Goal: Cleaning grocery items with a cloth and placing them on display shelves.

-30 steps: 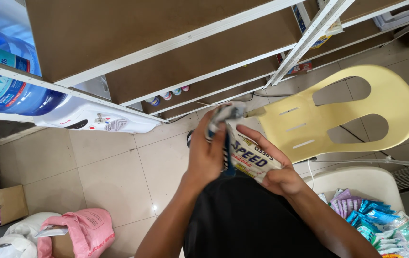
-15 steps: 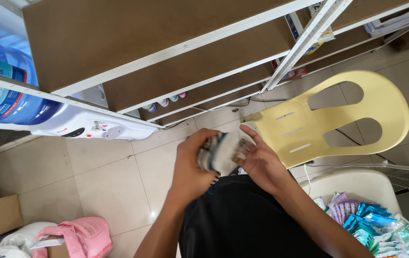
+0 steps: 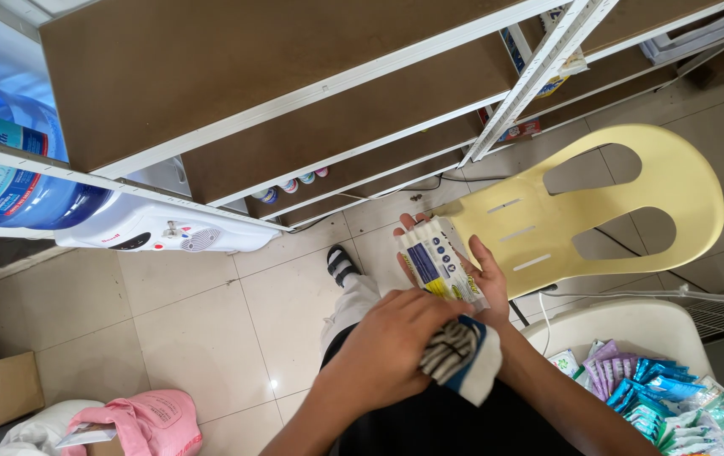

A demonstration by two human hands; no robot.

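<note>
Head view, looking straight down. Both hands meet at centre frame, over the person's lap.

Risk first: right hand (image 3: 472,283) has the white packet (image 3: 438,268) lying on an open palm, fingers spread under it, nothing pinching it from above. Judgement: any tilt of that palm and the packet slides off toward the tiled floor (image 3: 201,321) or against the yellow plastic chair (image 3: 598,211) just beside it at centre right. Second risk: the striped sock (image 3: 462,355) hangs partly loose below the left hand (image 3: 387,346), white cuff dangling; a slack hold could let it drop onto the dark garment on the lap.

Grip state:
- Left: fingers curled over, clenched around the upper part of the striped sock, knuckles toward the camera. It overlaps the lower edge of the packet; can't tell if it presses on it.
- Right: released, flat and open, packet resting on it. Thumb sits along the packet's right edge, not clamped.

Packet sits centre frame, slightly above the sock, long edge running up-left.

Around: white-framed brown shelving (image 3: 294,101) across the top, water dispenser with blue bottle (image 3: 16,160) upper left, pink bag (image 3: 142,422) lower left, white tub of coloured sachets (image 3: 658,388) lower right. One foot in a sandal (image 3: 341,263) visible left of the packet.
</note>
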